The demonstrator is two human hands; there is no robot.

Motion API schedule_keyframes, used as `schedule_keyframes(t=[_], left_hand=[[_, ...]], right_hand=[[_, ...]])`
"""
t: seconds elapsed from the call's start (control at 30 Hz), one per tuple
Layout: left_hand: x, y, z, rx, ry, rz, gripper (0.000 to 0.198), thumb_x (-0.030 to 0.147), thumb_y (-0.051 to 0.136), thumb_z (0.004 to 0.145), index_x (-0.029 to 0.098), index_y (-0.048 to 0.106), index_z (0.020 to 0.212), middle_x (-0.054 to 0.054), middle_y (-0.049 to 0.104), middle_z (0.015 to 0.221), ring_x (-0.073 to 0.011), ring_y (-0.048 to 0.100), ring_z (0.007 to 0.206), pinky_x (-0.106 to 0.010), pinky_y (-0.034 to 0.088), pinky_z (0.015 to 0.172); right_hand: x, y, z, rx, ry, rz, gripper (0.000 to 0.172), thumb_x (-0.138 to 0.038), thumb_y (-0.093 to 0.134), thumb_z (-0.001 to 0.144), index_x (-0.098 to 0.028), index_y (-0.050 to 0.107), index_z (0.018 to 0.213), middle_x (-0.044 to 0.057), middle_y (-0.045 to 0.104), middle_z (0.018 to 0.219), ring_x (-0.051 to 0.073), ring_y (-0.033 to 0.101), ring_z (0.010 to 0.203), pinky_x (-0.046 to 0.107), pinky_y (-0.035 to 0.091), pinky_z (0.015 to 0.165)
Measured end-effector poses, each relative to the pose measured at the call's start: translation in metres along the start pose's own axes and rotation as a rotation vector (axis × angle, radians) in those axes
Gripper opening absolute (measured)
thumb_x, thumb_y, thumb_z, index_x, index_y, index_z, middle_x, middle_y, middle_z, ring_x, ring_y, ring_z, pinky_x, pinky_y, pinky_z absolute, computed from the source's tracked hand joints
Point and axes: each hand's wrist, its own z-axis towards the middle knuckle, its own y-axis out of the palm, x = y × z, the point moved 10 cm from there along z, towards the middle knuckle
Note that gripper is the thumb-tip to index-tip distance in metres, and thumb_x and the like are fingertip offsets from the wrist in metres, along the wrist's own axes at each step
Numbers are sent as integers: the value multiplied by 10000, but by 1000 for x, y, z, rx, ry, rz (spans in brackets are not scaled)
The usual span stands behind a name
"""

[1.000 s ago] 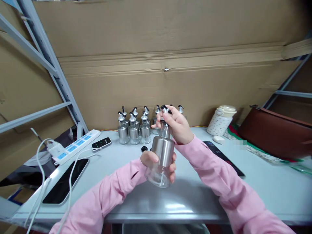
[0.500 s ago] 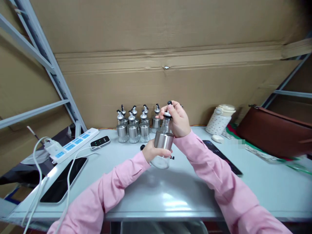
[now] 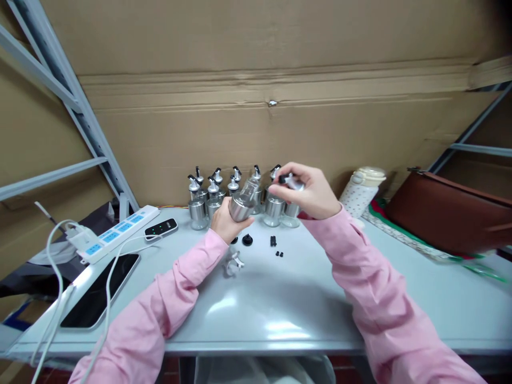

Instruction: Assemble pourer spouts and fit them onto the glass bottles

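Observation:
My left hand (image 3: 227,221) is wrapped round the steel-banded glass bottle (image 3: 242,207), which tilts with its open neck up to the right. To the right of it, my right hand (image 3: 314,191) pinches a silver pour spout (image 3: 295,183) with a black tip, apart from the bottle. On the table under the hands are a black round stopper (image 3: 247,240), small black pieces (image 3: 273,241), tiny black bits (image 3: 279,254) and silver parts (image 3: 235,262). Several similar bottles (image 3: 197,212) with spouts stand behind; my hands partly hide some.
At the left of the table (image 3: 248,314) lie a power strip (image 3: 120,234), a small black device (image 3: 161,228), a phone (image 3: 100,292) and white cables. On the right stand a dotted flask (image 3: 360,193) and a brown bag (image 3: 448,213). Cardboard (image 3: 256,48) rises behind.
The spout has come off the bottle and is now in my right hand. My left hand has moved left and up with the bottle, uncovering the small parts on the table.

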Motion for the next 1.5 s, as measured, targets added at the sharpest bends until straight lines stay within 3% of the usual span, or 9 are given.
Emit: schedule_keyframes(t=[0.23,0.37,0.43,0.57,0.7,1.03,1.23,1.37,1.5], left_hand=[[9,13,-9,-31,14,-108,556,400,711,599,199,404,1016,-49,583,932,-231,580,877,-353,452,737],[43,-12,-33,253,381,-178,478,237,593,703,185,319,1092,-164,357,1250,-281,356,1212,-441,375,917],[59,-16,-60,300,578,-237,362,159,529,715,208,337,1017,-132,383,1199,-254,418,1147,-418,418,860],[90,22,-132,-34,993,-223,146,138,482,719,224,406,810,-44,523,856,-157,554,719,-295,449,597],[92,65,-190,-278,1233,-92,226,169,468,754,206,372,553,26,423,479,-93,387,388,-257,219,362],[67,98,-162,-615,836,144,244,195,471,734,182,444,491,31,512,433,-92,404,391,-268,145,413],[48,107,-139,-823,252,-212,360,216,506,694,170,247,449,74,214,392,-72,189,406,-252,177,462],[36,110,-126,-848,58,-363,382,306,525,732,186,237,513,89,205,449,-62,194,449,-217,219,457],[22,116,-122,-862,-68,-457,404,414,622,666,188,307,553,77,281,510,-65,274,491,-224,239,467]], right_hand=[[0,35,-2,-201,-101,-347,138,-285,654,689,-165,596,725,-25,577,586,81,445,502,215,351,545],[11,22,3,-61,-93,-423,110,-253,627,711,-164,608,772,9,635,665,110,514,546,221,366,572],[26,18,5,-23,-53,-457,105,-253,614,720,-164,613,777,24,651,686,130,542,570,230,371,581],[67,25,8,-51,38,-539,114,-229,593,726,-160,625,811,47,664,713,169,573,623,254,380,612],[104,33,6,-52,98,-594,147,-248,586,738,-165,628,852,58,672,739,192,597,667,265,388,623],[137,49,1,-17,116,-586,218,-238,512,791,-160,564,988,102,665,912,235,618,816,309,426,718],[75,38,-21,68,-47,-372,200,-232,451,826,-147,553,976,79,644,876,177,595,747,281,439,689],[23,54,-68,-86,-220,-334,193,-275,464,858,-146,603,824,46,608,677,138,547,613,243,420,594],[6,69,-108,-187,-261,-303,215,-255,489,846,-140,601,704,26,559,578,107,493,538,214,387,533]])
